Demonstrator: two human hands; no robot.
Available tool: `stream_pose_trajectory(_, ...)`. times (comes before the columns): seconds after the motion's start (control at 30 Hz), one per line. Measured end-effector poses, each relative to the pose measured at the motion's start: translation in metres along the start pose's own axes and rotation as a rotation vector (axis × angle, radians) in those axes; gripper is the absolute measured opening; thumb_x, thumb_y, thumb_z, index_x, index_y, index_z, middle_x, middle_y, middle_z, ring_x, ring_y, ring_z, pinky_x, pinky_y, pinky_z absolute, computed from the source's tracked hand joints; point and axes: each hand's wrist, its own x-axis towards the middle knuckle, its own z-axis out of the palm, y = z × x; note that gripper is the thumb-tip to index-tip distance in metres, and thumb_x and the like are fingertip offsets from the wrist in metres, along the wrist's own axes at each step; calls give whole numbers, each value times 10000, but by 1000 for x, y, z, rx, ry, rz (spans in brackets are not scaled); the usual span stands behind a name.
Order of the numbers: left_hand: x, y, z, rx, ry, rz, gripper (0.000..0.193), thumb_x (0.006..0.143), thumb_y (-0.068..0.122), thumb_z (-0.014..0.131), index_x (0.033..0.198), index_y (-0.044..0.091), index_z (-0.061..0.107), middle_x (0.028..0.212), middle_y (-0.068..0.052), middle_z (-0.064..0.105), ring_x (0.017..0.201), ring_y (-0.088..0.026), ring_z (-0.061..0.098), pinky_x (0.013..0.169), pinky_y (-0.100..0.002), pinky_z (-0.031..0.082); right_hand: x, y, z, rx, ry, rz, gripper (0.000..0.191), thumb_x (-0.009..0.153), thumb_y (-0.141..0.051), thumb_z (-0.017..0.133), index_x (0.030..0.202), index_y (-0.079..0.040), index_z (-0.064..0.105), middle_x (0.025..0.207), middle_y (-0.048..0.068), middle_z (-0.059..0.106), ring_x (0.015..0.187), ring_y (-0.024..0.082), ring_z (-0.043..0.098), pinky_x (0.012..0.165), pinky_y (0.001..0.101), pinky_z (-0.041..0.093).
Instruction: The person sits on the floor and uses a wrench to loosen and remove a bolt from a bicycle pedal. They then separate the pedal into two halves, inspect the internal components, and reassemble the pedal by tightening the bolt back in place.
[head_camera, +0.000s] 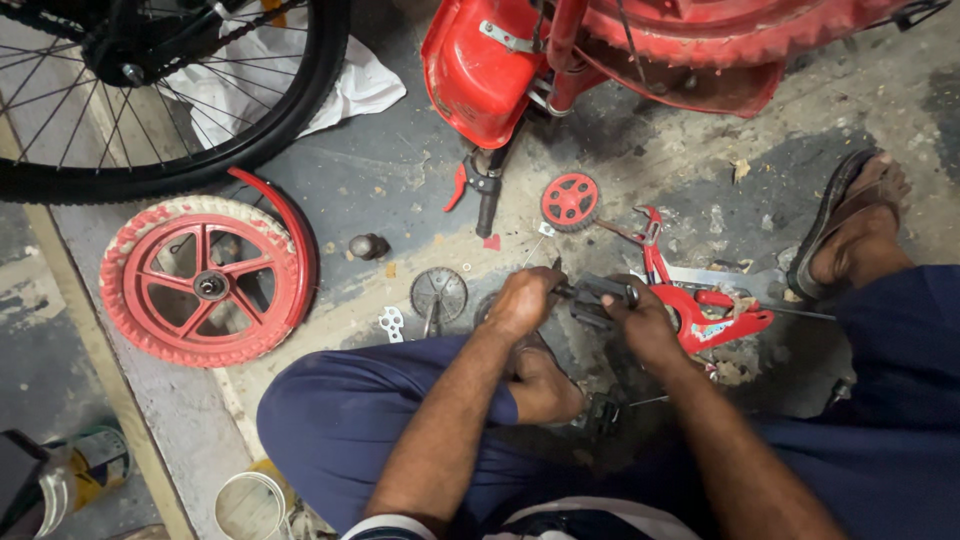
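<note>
Both hands on a dark bicycle pedal

Left hand (524, 300) and right hand (640, 318), fingers closed, steady the pedal (598, 296) beside the red frame (700, 315).

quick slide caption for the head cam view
Seated on a workshop floor, left hand and right hand grip a black pedal beside a red spoked wheel.

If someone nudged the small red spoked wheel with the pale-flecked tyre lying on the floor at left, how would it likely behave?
The small red spoked wheel lies flat on its side on the concrete floor, so it would probably slide or pivot rather than roll. Its moulded-looking spokes suggest a stiff, fairly light wheel. The curved red mudguard at its rim might snag it.
</note>
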Motion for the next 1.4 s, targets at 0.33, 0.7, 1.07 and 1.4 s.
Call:
stream_pose_trajectory(0.33,-1,7,-2,-25,20,83,350,738,-22,728,1083,39,741,1062,-173,703,1022,-387,676,889,-438,547,4,0,-4,81,-29,57,346,965,-148,653,1302,-88,600,1057,69,705,963,159,624,862,303,502)
stream_pose_trajectory(0.7,0,3,1,-10,31,83,324,733,-24,740,1053,29,739,1023,-188,699,1006,-391,674,880,-444,544,6,7,1,119,-30,-7,321,963,-121,662,1270,-53,603,1084,56,702,1007,153,636,907,303,508)
stream_pose_trajectory(1.07,-2,19,-11,-9,32,97,431,680,-11,783,1105,11,712,1114,-239,667,1027,-436,641,867,-469,526,5,3,-3,72,-7,70,349,957,-140,674,1292,-78,598,1070,76,712,980,168,648,875,314,515)
stream_pose_trajectory(1.4,-2,9,1,71,-15,123,285,811,12,657,1090,26,713,1159,-242,691,1104,-418,655,966,-466,526,5,5,-4,86,-15,88,362,950,-149,674,1294,-67,595,1085,83,714,992,171,650,867,311,519)
